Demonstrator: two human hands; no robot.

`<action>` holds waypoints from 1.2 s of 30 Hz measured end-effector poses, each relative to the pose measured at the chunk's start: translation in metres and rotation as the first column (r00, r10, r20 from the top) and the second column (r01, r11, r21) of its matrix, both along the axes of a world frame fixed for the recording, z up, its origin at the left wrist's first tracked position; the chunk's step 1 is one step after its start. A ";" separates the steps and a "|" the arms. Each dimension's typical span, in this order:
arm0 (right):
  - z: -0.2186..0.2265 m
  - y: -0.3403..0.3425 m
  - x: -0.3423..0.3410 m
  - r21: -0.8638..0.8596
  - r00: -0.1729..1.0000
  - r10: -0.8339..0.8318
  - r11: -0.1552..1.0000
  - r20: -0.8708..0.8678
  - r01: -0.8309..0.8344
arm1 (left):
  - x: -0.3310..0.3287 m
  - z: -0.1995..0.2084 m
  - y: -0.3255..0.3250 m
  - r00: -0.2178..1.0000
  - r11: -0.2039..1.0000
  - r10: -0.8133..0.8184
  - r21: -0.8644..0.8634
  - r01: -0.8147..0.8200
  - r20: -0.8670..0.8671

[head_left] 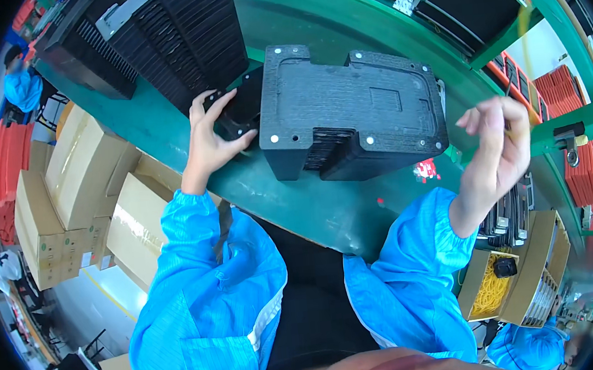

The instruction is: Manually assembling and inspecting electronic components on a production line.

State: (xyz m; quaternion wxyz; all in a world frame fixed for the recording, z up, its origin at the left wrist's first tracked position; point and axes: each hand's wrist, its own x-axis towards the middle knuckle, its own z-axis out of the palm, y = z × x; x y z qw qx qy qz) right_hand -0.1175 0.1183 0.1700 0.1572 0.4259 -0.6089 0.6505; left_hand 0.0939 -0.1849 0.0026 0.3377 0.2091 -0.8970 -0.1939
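A stack of black moulded trays (380, 96) stands on the green workbench, its top tray dotted with small white discs near the corners. Left of it is a low black part (242, 106) with similar light dots. My left hand (204, 140) grips this part, the fingers at its far side and the thumb at its near edge. To the right of the stack my right hand (501, 140) is raised, apart from the trays. Its fingers are curled toward the thumb; whatever they pinch, if anything, is too small to make out.
Tall black tray stacks (182, 43) stand at the back left of the green workbench (292, 210). Small red-and-white bits (425, 169) lie by the stack. Cardboard boxes (83, 168) are piled at left. A box of yellow strands (490, 288) sits at lower right.
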 end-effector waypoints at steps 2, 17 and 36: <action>-0.001 -0.002 -0.011 0.066 0.996 -0.068 0.996 0.056 0.065 | 0.007 -0.010 0.002 0.999 0.997 -0.004 0.080 0.000 0.051; -0.001 0.051 -0.055 0.054 0.974 -0.222 0.974 0.034 0.220 | 0.008 -0.047 -0.007 0.992 0.989 0.045 0.134 -0.060 0.116; -0.120 0.003 -0.212 0.312 0.929 -0.347 0.903 0.127 0.294 | 0.016 -0.066 -0.021 0.977 0.991 0.017 0.128 -0.045 0.211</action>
